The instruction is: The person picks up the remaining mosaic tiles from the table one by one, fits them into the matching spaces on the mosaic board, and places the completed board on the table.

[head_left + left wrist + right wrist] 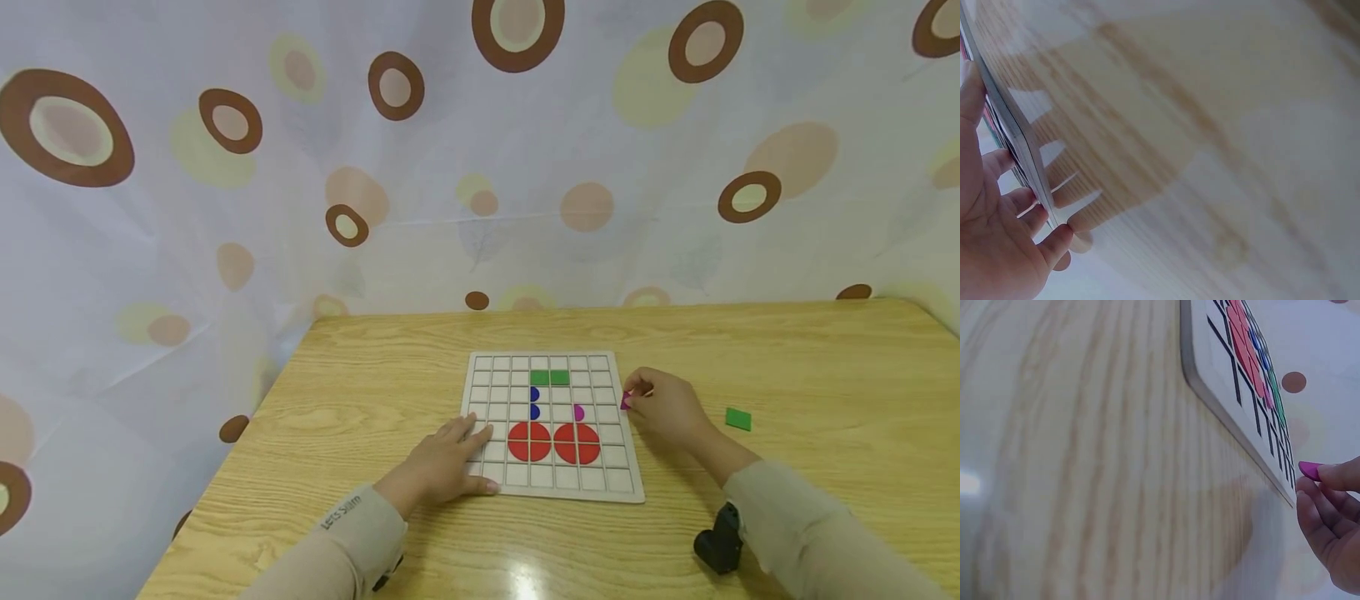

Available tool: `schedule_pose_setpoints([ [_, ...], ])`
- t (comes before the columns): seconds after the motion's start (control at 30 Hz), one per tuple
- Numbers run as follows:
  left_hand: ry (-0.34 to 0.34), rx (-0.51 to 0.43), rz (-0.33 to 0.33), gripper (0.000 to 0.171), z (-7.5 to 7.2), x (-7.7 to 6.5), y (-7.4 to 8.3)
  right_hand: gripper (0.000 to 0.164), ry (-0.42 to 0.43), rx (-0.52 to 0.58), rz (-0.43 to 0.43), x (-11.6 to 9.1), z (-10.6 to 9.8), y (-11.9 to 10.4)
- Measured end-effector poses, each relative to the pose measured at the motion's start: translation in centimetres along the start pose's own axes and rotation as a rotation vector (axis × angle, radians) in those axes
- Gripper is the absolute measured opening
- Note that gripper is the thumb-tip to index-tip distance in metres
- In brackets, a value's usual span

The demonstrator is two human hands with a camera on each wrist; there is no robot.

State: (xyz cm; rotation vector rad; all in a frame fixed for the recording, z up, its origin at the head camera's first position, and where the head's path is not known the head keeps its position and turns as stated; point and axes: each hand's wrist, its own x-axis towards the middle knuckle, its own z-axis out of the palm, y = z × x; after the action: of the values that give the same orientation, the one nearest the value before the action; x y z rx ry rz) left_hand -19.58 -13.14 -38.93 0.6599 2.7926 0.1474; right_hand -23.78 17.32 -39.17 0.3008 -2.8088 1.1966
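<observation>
A white grid board (616, 480) lies on the table, marked into squares by dark lines. My left hand (447, 460) rests with spread fingers on its left edge and near corner, thumb along the front edge. Just beyond the board's right edge, my right hand (667, 406) pinches a small magenta piece (1310, 470) between thumb and fingertips; the fingers partly hide it. On the grid are two red discs (517, 433) made of quarter pieces, two blue half-circles (535, 394), a magenta half-circle (578, 412) and two green rectangles (539, 377).
A loose green rectangle (738, 418) lies on the wooden table (375, 367) to the right of my right hand. A black device (720, 542) sits at my right wrist. Behind the table hangs a patterned curtain (420, 267).
</observation>
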Motion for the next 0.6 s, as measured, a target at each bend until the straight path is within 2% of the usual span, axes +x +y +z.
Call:
schedule_pose_setpoints([
  [0.37,0.013,0.018,0.007,0.079,0.1,0.1,0.0,0.004,-0.073,0.069,0.043,1.7,0.8,-0.7],
  [0.6,0.011,0.01,0.0,0.079,0.1,0.1,0.0,0.005,-0.094,0.118,0.01,2.8,1.5,-0.7],
])
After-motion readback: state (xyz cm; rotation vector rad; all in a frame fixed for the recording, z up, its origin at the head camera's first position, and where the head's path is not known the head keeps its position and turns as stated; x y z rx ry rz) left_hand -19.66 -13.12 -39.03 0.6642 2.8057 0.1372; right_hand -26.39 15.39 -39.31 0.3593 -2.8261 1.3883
